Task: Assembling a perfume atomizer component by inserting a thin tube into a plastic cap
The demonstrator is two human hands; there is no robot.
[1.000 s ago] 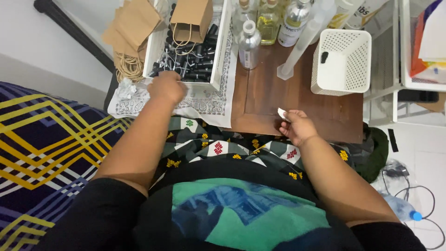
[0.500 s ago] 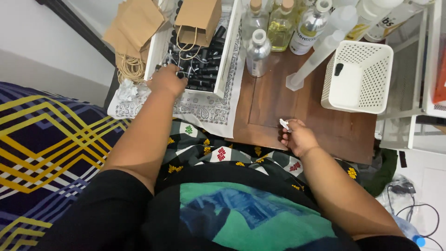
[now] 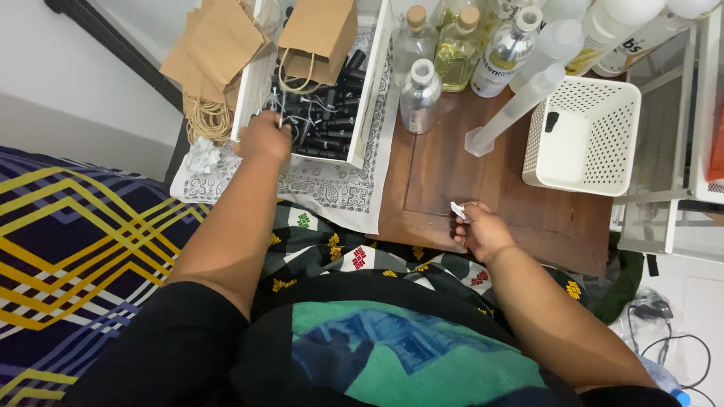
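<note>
Many small black bottles (image 3: 332,120) fill a white tray (image 3: 371,90) at eleven o'clock on the wooden table (image 3: 452,173); the left hand (image 3: 264,137) reaches in among them, its fingers curled, though I cannot tell what they grip. At four o'clock from the tray, the right hand (image 3: 480,230) pinches a small white piece (image 3: 457,210). A white perforated basket (image 3: 582,136) sits at two o'clock.

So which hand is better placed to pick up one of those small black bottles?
Probably the left hand: it is already inside the white tray among the small black bottles. The right hand holds a small white piece.
</note>
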